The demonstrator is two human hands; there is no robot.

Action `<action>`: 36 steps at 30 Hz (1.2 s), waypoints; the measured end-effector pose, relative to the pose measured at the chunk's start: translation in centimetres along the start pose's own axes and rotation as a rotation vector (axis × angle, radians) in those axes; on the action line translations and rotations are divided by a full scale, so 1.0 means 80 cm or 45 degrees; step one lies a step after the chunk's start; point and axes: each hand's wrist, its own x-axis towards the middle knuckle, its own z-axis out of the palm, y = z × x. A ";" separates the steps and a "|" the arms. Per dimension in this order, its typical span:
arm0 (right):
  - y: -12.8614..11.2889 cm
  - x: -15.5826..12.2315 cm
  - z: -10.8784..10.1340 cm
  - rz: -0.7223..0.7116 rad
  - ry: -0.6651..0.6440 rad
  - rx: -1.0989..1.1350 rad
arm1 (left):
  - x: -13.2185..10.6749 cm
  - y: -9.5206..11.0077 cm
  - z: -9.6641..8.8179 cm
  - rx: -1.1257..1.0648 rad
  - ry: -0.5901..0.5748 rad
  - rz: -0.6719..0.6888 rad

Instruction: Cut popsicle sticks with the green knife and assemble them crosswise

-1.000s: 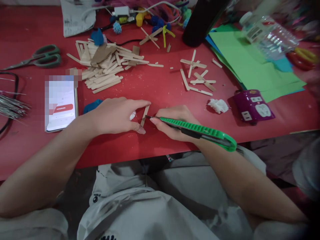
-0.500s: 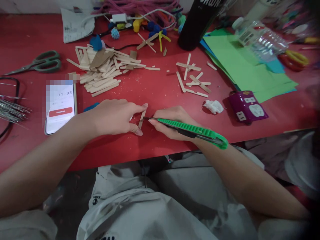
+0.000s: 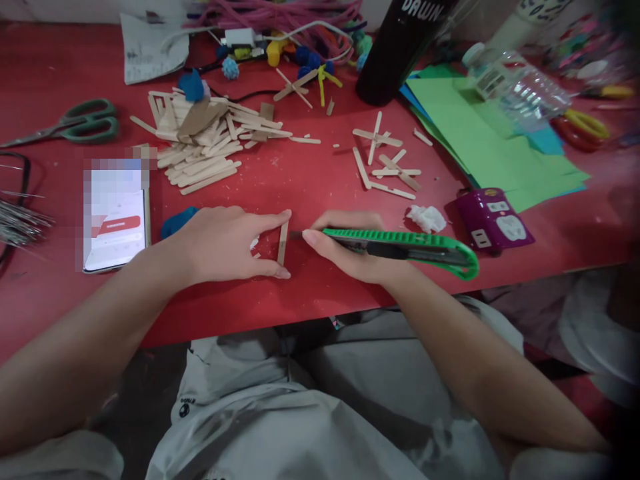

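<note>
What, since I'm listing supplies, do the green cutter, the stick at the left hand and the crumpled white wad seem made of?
Green cutter: probably plastic, slightly glossy, with moulded-looking ridges along its body.
Stick: likely bare wood, matt and pale tan.
White wad: perhaps tissue, matt, with crumpled folds; cotton isn't ruled out.

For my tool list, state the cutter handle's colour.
The handle is mostly green; head view shows it best.

The phone is partly pixelated; wires to its left and the flask far to its right are cropped, and the left hand partly hides a lump beside the phone.
</note>
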 end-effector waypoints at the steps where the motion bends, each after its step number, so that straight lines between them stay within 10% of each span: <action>1: 0.000 0.002 -0.001 -0.002 0.016 0.005 | 0.000 0.000 0.000 -0.013 0.005 -0.004; 16: 0.013 0.008 -0.009 0.143 0.432 0.131 | -0.003 0.012 -0.007 -0.106 0.147 0.054; 36: 0.011 0.030 -0.002 0.179 0.082 0.429 | -0.003 0.010 0.004 -0.028 0.261 0.101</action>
